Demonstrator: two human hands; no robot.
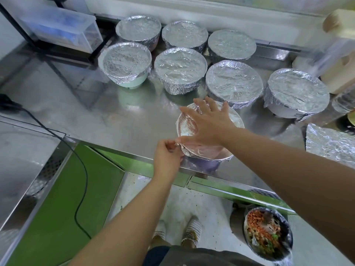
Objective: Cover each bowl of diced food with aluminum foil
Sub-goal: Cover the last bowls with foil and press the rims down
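The job looks close to its end. Seven covered bowls [180, 66] stand in two rows on the steel surface [124, 116], from ten to two o'clock of the work in hand. Each has foil drawn tight over its rim and crimped down the wall.

An eighth, the purple bowl [203, 166], sits at the near edge of the surface, about the middle of the view. Its foil sheet [187, 129] is already laid across the top and folded over most of the rim. The right hand [209, 125] lies flat on that sheet with fingers spread and straight, its grip apart, pressing the foil down. The left hand [169, 156] is at the bowl's nine o'clock side, thumb and fingertips clamped on the foil's edge, seemingly tucking it under the rim. What seems left for this bowl is the crimping round its near side.

A loose foil piece [330, 143] lies at three o'clock, which hints at another bowl to come, though none uncovered shows on the surface. At five o'clock, down on the floor, a bag-lined bin [269, 239] holds chopped scraps; I judge it waste, not part of the task.
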